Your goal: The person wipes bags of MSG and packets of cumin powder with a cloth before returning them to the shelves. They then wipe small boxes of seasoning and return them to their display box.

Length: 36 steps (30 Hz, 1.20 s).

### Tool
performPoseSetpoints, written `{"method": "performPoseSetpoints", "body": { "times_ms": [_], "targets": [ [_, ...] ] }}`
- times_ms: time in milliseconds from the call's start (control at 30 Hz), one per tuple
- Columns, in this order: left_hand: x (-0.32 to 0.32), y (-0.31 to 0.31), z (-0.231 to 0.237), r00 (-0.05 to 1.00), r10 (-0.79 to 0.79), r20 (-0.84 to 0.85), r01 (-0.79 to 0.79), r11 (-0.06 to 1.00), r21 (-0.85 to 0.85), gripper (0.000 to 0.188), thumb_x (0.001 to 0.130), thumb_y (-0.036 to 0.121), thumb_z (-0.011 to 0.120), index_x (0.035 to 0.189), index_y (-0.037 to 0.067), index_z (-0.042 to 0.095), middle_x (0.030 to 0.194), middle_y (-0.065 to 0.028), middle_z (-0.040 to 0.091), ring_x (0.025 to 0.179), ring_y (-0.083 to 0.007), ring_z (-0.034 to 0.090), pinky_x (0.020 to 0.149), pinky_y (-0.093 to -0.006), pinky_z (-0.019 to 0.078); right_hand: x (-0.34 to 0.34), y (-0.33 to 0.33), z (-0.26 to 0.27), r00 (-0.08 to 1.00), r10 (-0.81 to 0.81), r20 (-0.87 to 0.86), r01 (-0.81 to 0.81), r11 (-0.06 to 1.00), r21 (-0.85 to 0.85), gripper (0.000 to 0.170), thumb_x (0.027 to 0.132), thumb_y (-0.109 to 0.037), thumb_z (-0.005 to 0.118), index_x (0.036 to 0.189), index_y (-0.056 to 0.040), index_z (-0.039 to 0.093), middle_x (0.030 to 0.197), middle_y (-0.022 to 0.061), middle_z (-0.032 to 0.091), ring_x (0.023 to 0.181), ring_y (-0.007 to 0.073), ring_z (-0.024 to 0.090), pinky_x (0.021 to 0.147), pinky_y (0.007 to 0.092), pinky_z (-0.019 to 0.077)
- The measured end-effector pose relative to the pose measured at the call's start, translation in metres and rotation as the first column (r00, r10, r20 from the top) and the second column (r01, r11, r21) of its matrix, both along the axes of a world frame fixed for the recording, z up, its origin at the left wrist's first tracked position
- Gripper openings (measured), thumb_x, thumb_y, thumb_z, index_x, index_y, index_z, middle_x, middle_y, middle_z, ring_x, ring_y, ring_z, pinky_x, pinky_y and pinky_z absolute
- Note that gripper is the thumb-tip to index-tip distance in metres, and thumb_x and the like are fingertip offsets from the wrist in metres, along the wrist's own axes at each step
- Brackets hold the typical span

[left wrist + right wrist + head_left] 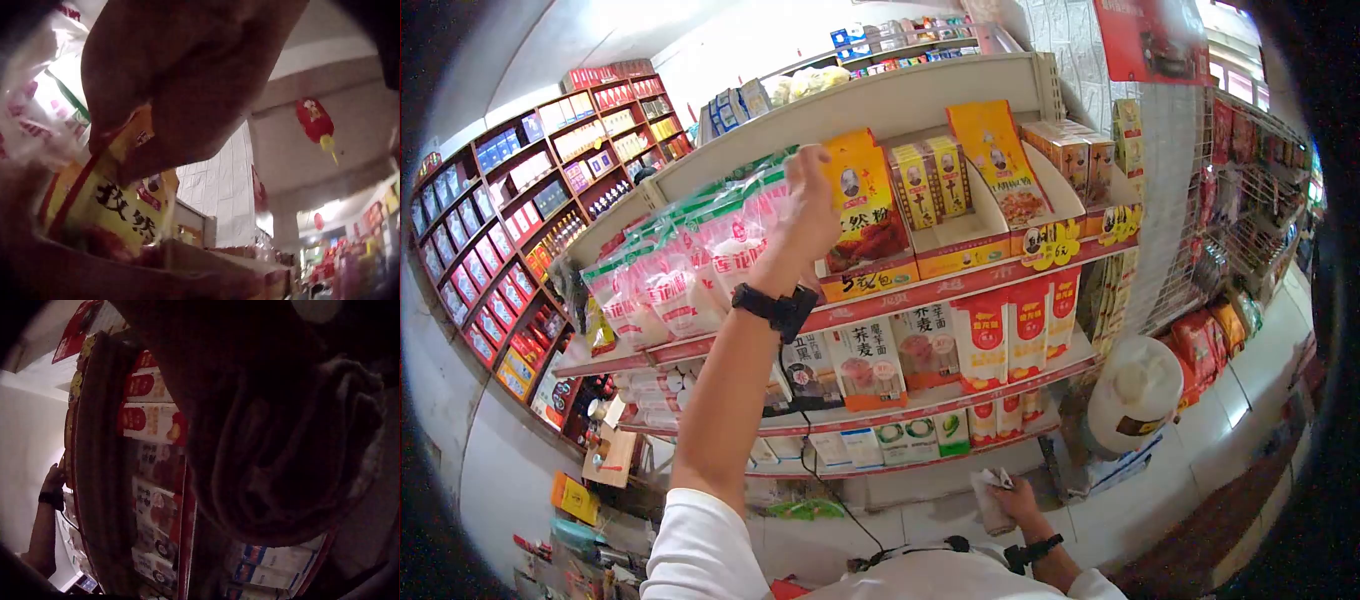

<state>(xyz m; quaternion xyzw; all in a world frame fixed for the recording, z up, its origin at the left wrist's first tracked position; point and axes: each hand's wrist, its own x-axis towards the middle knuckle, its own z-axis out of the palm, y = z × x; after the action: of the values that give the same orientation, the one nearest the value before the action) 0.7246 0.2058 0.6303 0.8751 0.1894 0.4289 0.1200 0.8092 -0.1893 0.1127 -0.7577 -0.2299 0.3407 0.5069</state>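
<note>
My left hand [812, 200] reaches up to the top shelf and grips the upper left edge of a yellow and red cumin powder packet [862, 200]. In the left wrist view the same packet [119, 206] stands under the fingers, its upper part partly covered by the hand [181, 81]. Pink and white bags [745, 225] with green tops lie just left of this hand. Low down at the right, my right hand [1022, 502] holds a folded greyish cloth [992, 503]. That cloth [281, 450] fills much of the dark right wrist view.
Small yellow boxes [930, 180] and another yellow packet [1000, 160] stand in trays to the right. Lower shelves carry flour bags [865, 360] and red and white packs [1010, 330]. A white bucket [1135, 395] stands at the unit's right end. A black cable [830, 490] hangs in front.
</note>
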Motion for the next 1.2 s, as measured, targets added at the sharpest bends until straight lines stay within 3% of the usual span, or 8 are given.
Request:
{"method": "performPoseSetpoints", "body": {
  "times_ms": [67, 167, 600, 800, 900, 967, 1067, 1200],
  "targets": [
    [0.001, -0.002, -0.005, 0.978, 0.210, 0.011, -0.190, 0.860, 0.474, 0.073, 0.073, -0.017, 0.060, 0.136, 0.015, 0.041, 0.142, -0.0216, 0.041, 0.131, -0.0443, 0.045, 0.102, -0.0511, 0.0458, -0.001, 0.003, -0.011, 0.981, -0.009, -0.192, 0.055, 0.971, 0.234, 0.045, 0.081, -0.026, 0.084, 0.118, -0.0030, 0.074, 0.103, 0.0165, 0.077, 0.093, 0.0230, 0.075, 0.081, 0.0391, 0.0576],
    [0.003, -0.007, -0.006, 0.955, 0.290, -0.056, -0.188, 0.744, 0.642, 0.067, 0.073, -0.011, 0.065, 0.132, 0.018, 0.052, 0.144, -0.0193, 0.038, 0.137, -0.0432, 0.036, 0.106, -0.0543, 0.0417, -0.004, 0.005, -0.002, 1.000, -0.021, 0.002, 0.021, 0.996, 0.084, 0.047, 0.078, -0.028, 0.085, 0.115, -0.0007, 0.074, 0.100, 0.0165, 0.077, 0.091, 0.0226, 0.075, 0.080, 0.0390, 0.0578],
    [0.010, -0.008, -0.017, 0.816, 0.485, -0.313, -0.136, 0.688, 0.713, 0.092, 0.076, -0.003, 0.070, 0.154, 0.032, 0.035, 0.147, -0.0246, 0.039, 0.137, -0.0446, 0.039, 0.102, -0.0567, 0.0472, -0.009, 0.003, -0.005, 1.000, -0.010, -0.005, 0.010, 0.995, 0.097, 0.040, 0.078, -0.028, 0.085, 0.106, -0.0004, 0.077, 0.091, 0.0143, 0.078, 0.083, 0.0195, 0.074, 0.075, 0.0383, 0.0575],
    [0.032, 0.011, -0.030, 0.805, 0.430, -0.410, -0.047, 0.734, 0.678, 0.084, 0.084, -0.004, 0.062, 0.157, 0.027, 0.034, 0.145, -0.0297, 0.039, 0.132, -0.0431, 0.048, 0.097, -0.0504, 0.0538, 0.002, 0.000, -0.063, 0.967, 0.019, 0.255, 0.018, 0.990, -0.142, 0.031, 0.082, -0.023, 0.083, 0.103, -0.0010, 0.077, 0.091, 0.0130, 0.077, 0.083, 0.0163, 0.072, 0.075, 0.0369, 0.0572],
    [0.034, 0.024, -0.036, 0.840, 0.404, -0.362, -0.024, 0.694, 0.719, 0.078, 0.086, -0.005, 0.060, 0.155, 0.021, 0.035, 0.133, -0.0280, 0.053, 0.113, -0.0437, 0.065, 0.082, -0.0472, 0.0606, 0.000, -0.003, -0.055, 1.000, 0.013, 0.025, -0.011, 0.997, -0.073, 0.045, 0.075, -0.030, 0.088, 0.105, 0.0006, 0.073, 0.094, 0.0117, 0.076, 0.086, 0.0226, 0.071, 0.078, 0.0412, 0.0569],
    [0.024, -0.005, -0.017, 0.699, 0.385, -0.602, -0.033, 0.859, 0.511, 0.065, 0.089, -0.001, 0.054, 0.151, -0.001, 0.033, 0.101, -0.0235, 0.071, 0.098, -0.0354, 0.072, 0.074, -0.0429, 0.0610, -0.003, -0.001, -0.063, 0.997, -0.057, -0.042, 0.060, 0.995, 0.074, 0.045, 0.074, -0.031, 0.088, 0.103, 0.0008, 0.074, 0.093, 0.0128, 0.076, 0.086, 0.0236, 0.071, 0.078, 0.0412, 0.0568],
    [0.020, 0.002, -0.024, 0.733, 0.398, -0.552, -0.032, 0.831, 0.556, 0.061, 0.088, 0.001, 0.058, 0.144, -0.004, 0.036, 0.092, -0.0273, 0.071, 0.085, -0.0370, 0.074, 0.067, -0.0441, 0.0609, -0.005, -0.007, -0.031, 0.997, -0.019, -0.074, 0.024, 0.998, 0.062, 0.047, 0.073, -0.033, 0.088, 0.103, 0.0004, 0.074, 0.094, 0.0136, 0.076, 0.087, 0.0246, 0.072, 0.079, 0.0407, 0.0568],
    [0.012, 0.000, -0.011, 0.750, 0.265, -0.606, -0.036, 0.931, 0.362, 0.051, 0.086, -0.002, 0.059, 0.136, 0.002, 0.049, 0.093, -0.0265, 0.071, 0.097, -0.0423, 0.071, 0.077, -0.0490, 0.0599, 0.003, -0.007, -0.051, 0.998, -0.009, 0.061, 0.013, 0.998, -0.062, 0.047, 0.074, -0.036, 0.088, 0.103, -0.0011, 0.075, 0.097, 0.0130, 0.077, 0.088, 0.0257, 0.073, 0.080, 0.0406, 0.0573]
  ]
}}
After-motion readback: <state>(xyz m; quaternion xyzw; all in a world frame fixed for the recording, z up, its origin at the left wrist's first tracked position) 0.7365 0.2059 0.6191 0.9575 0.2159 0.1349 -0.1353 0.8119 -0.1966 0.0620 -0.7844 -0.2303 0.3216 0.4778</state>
